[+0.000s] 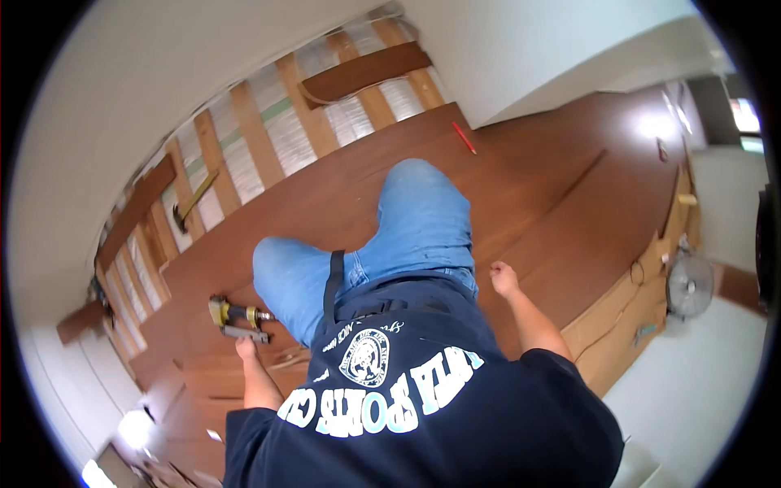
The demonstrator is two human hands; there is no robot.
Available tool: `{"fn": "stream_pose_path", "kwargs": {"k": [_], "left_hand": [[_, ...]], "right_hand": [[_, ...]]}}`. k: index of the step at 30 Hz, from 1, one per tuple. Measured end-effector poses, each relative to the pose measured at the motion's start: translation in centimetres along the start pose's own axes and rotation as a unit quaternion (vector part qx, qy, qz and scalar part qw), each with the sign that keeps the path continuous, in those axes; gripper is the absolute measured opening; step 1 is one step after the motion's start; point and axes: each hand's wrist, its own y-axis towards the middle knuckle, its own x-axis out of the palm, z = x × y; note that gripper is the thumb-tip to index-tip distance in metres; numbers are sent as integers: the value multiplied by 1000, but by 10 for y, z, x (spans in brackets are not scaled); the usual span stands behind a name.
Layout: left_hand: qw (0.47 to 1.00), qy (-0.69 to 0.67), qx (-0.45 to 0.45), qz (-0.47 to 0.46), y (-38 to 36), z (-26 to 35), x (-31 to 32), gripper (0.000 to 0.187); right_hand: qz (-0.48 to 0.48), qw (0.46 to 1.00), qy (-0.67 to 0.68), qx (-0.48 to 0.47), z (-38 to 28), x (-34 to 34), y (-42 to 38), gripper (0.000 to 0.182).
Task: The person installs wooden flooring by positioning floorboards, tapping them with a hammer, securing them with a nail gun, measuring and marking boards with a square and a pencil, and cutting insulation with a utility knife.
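Observation:
My left hand (246,348) is at the magazine of a yellow and black nail gun (236,314), its fingers curled against the tool's lower edge. The nail gun is over the brown floorboards (521,179), beside my left knee. My right hand (504,278) hangs above the boards to the right of my hip, fingers curled in; whatever they may hold is hidden. A red pencil (464,138) lies on the boards ahead of my knees.
Wooden joists (256,134) show along the wall, with a hammer (194,202) and a loose board (366,71) across them. Another board (140,210) lies at the left. On the right are a fan (690,285) and cardboard (610,325). A wall corner (476,114) juts in ahead.

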Motion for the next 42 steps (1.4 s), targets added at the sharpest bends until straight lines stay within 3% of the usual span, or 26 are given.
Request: {"fn": "stream_pose_path", "kwargs": {"k": [1, 3, 6, 9, 12, 13, 14, 15, 18, 19, 20, 22, 23, 26, 28, 30, 33, 35, 38, 42], "left_hand": [[997, -45, 14, 60, -11, -15, 10, 37], [998, -49, 16, 37, -65, 1, 12, 39], [986, 104, 114, 67, -152, 30, 17, 32], [968, 244, 56, 33, -257, 116, 22, 40], [967, 253, 31, 14, -298, 118, 38, 37], [956, 291, 38, 20, -313, 116, 44, 36], [959, 279, 8, 42, -333, 119, 48, 36], [954, 298, 11, 29, -353, 126, 52, 34], [953, 300, 6, 43, -392, 106, 66, 32], [951, 303, 26, 54, -408, 95, 72, 31], [955, 286, -12, 75, -425, 90, 77, 31], [968, 229, -91, 49, -453, 82, 84, 32], [971, 192, -141, 26, -467, 76, 89, 34], [973, 81, -216, 10, -512, 35, 130, 35], [971, 61, -232, 16, -539, 26, 156, 37], [965, -64, -252, -40, -554, 10, 190, 39], [931, -223, -284, -49, -562, -12, 237, 43], [956, -189, -221, -35, -554, -52, 278, 44], [963, -130, -231, -55, -551, 9, 224, 44], [978, -66, -189, -55, -525, 6, 186, 39]], "right_hand": [[16, 1000, 3, -18, -9, 3, 12, 32], [27, 998, -1, -62, -27, -1, 49, 32], [54, 988, 12, -145, -62, 1, 137, 33], [110, 975, -46, -190, -114, -10, 193, 47], [148, 939, -100, -295, -146, -12, 266, 52], [110, 946, -77, -296, -161, -17, 287, 53], [151, 932, -80, -321, -170, -16, 297, 53], [119, 945, -102, -287, -190, -23, 301, 54], [98, 922, -167, -335, -218, -28, 326, 69], [59, 939, -168, -294, -231, -32, 328, 77], [49, 931, -148, -331, -219, -22, 361, 86], [-5, 944, -67, -322, -235, -26, 341, 92], [90, 924, -135, -345, -235, -23, 336, 71], [107, 917, -139, -360, -249, -22, 322, 69], [87, 915, -133, -371, -263, -19, 317, 68], [72, 912, -127, -383, -275, -15, 312, 67], [52, 909, -112, -399, -286, -7, 306, 65], [43, 910, -95, -401, -288, 0, 295, 64], [25, 914, -74, -398, -285, 3, 281, 62], [-1, 918, -38, -395, -279, 4, 259, 60]]}}
